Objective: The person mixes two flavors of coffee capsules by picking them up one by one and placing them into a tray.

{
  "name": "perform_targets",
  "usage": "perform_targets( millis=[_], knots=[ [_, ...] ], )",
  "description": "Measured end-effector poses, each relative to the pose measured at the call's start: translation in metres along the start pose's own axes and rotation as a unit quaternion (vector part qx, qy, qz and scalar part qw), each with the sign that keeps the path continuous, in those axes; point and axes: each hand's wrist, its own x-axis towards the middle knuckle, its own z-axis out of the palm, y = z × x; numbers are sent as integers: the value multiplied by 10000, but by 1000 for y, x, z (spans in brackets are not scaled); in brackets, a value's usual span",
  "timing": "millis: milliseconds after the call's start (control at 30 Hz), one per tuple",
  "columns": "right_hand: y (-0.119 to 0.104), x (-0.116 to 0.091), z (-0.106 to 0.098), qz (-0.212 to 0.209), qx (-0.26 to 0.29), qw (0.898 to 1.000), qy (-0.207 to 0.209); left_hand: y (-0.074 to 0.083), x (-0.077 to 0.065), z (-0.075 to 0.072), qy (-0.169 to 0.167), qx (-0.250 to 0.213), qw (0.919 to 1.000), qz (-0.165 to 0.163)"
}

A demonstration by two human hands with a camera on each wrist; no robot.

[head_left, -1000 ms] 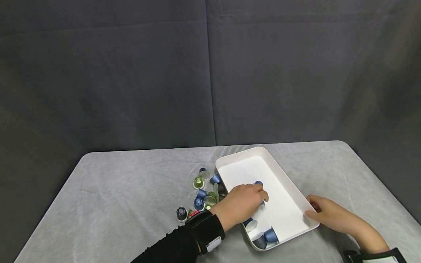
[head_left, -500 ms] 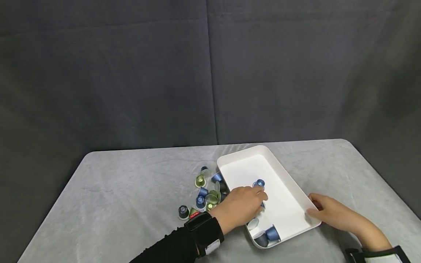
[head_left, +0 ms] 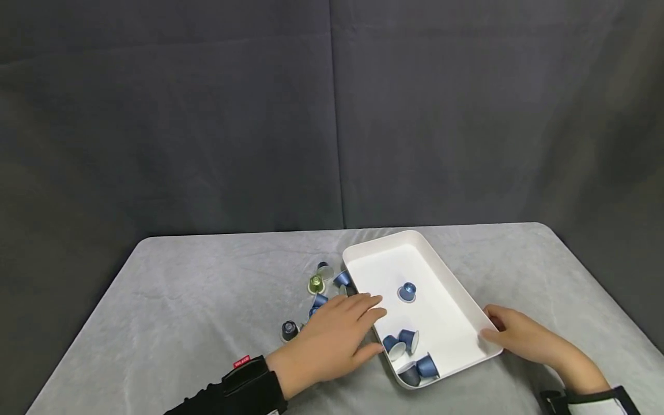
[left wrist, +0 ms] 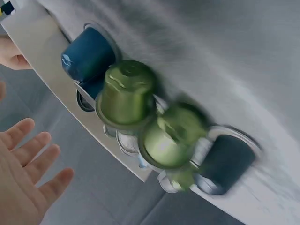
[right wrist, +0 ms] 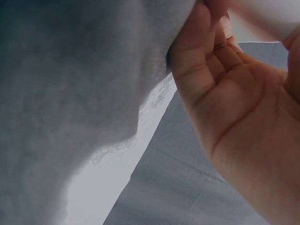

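My left hand hovers with fingers spread over the left side of the white tray, holding nothing. Thumb and fingers of my right hand pinch the tray's right rim near its front corner. Inside the tray, one blue coffee capsule stands on its lid near the middle. Several more lie toward the front left corner, among them a blue capsule and a dark grey capsule. Beneath the left hand, loose capsules are partly hidden in the head view; the left wrist view shows a green capsule among them.
Left of the tray, a loose pile on the grey-covered table includes a green capsule and, at its outer edge, a black capsule. A dark curtain hangs behind the table.
My left hand has let go of a blue capsule inside the tray, opened its fingers and drawn back left over the tray's edge. The right hand keeps its place on the rim.
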Motion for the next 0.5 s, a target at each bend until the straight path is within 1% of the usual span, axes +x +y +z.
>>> perform_targets(
  millis=[100, 200, 300, 400, 500],
  knots=[
    [1, 2, 3, 10, -69, 10000, 61, -5, -20, -6, -27, -108, 9999, 62],
    [0, 2, 4, -13, -134, 9999, 79, -10, -40, -10, -189, -286, 9994, 5],
    [0, 1, 4, -66, -143, 9999, 66, -15, -57, -11, -333, -321, 9989, -36],
    [1, 0, 1, -54, -151, 9998, 77, -21, -71, -9, -605, -346, 9975, -113],
    [2, -2, 0, -29, -153, 9998, 88, -27, -84, -6, -911, -513, 9940, -305]
  ],
)
